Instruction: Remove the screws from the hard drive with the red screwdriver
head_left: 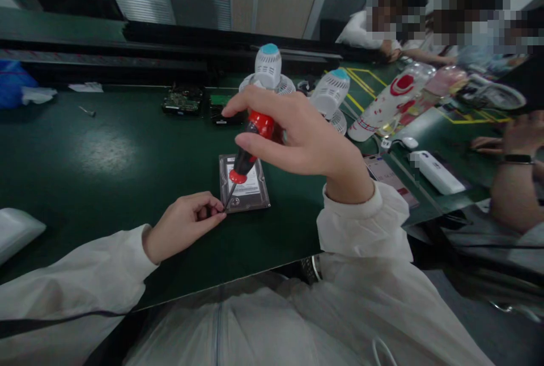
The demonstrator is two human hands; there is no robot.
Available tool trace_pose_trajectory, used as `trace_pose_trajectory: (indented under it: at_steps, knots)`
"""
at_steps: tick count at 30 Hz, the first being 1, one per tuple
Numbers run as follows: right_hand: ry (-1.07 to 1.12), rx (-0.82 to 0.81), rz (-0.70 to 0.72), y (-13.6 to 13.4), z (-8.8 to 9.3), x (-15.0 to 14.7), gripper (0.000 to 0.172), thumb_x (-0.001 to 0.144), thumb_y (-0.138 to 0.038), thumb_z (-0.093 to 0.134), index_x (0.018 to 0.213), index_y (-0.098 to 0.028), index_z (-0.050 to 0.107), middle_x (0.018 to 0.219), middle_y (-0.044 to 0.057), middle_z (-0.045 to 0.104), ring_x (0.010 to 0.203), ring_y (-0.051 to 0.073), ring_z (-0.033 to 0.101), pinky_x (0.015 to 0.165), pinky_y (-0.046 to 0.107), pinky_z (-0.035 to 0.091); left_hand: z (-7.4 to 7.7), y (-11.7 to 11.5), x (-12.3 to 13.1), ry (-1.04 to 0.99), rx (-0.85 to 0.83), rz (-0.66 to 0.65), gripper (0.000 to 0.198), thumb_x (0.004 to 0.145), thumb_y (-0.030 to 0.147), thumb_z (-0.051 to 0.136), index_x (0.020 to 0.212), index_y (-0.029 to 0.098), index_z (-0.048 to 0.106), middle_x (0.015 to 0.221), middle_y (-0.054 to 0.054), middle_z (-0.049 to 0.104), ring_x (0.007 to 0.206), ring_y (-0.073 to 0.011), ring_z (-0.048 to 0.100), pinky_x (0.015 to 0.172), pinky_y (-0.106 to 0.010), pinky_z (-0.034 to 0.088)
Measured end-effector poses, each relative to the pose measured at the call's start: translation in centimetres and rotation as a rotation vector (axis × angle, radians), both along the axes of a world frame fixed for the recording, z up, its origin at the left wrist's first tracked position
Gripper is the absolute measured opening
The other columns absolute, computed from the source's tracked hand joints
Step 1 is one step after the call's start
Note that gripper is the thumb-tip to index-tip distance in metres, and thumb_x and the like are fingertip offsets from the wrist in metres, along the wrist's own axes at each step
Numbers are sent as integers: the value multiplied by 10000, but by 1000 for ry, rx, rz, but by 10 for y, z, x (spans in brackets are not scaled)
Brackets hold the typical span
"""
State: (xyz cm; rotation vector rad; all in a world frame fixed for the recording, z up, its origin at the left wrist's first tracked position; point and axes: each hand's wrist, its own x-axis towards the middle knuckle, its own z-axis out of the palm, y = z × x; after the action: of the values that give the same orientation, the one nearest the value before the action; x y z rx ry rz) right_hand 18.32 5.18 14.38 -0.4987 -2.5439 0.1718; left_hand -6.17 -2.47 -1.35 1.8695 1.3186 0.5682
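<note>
A silver hard drive [249,199] with a white label lies flat on the green table in front of me. My right hand [304,133] grips a red and black screwdriver [243,159] from above, thumb and fingers round its handle. The slanted shaft runs down to the drive's near left corner. At that same corner, my left hand [187,221] has its thumb and fingers closed together beside the screwdriver tip. Whatever sits between those fingertips is hidden.
Two drives with circuit boards, one a green-board drive [221,99], lie farther back. White fans [268,68] stand behind my right hand. To the right are bottles [391,99], a phone [393,179] and a white device [437,172]. A small screw-like piece [87,111] lies left. Other people sit at right.
</note>
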Motion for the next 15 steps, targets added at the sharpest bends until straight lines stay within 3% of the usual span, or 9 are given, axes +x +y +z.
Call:
trace_pose_trajectory:
  at_steps: [4,7,10,12,15]
  knots:
    - [41,60,-87,-2,-1,0,310,1005,-453,522,942,-165,616,789,-50,600,647,44,517,716,211,432,-1,0,1,-14,7,-2,280,900,470,654,914,192,687,747,8,637,616,-118,519,536,-232,406]
    - [114,89,-168,-7,3,12,297,990,-448,552,899,-175,622,796,-33,621,673,63,543,705,223,445,0,0,0,-5,13,-15,273,906,467,644,917,198,693,760,4,645,629,-124,527,547,-237,412]
    - [266,145,-345,-16,-1,37,278,970,-450,593,940,-181,659,879,-2,665,732,86,578,724,242,474,0,1,-1,16,18,-22,283,906,480,640,933,204,694,772,1,650,630,-127,532,546,-242,412]
    - [330,156,-466,-24,-15,56,244,954,-427,624,1012,-197,679,909,12,684,749,98,600,679,236,475,0,0,-2,26,19,-21,285,903,483,640,934,206,696,784,-1,655,632,-130,537,546,-244,414]
    - [376,122,-703,-40,-54,79,272,915,-425,674,1085,-213,672,963,23,709,695,95,615,562,213,470,1,0,-1,22,20,-15,272,897,474,646,921,208,700,786,-2,657,638,-131,538,544,-242,415]
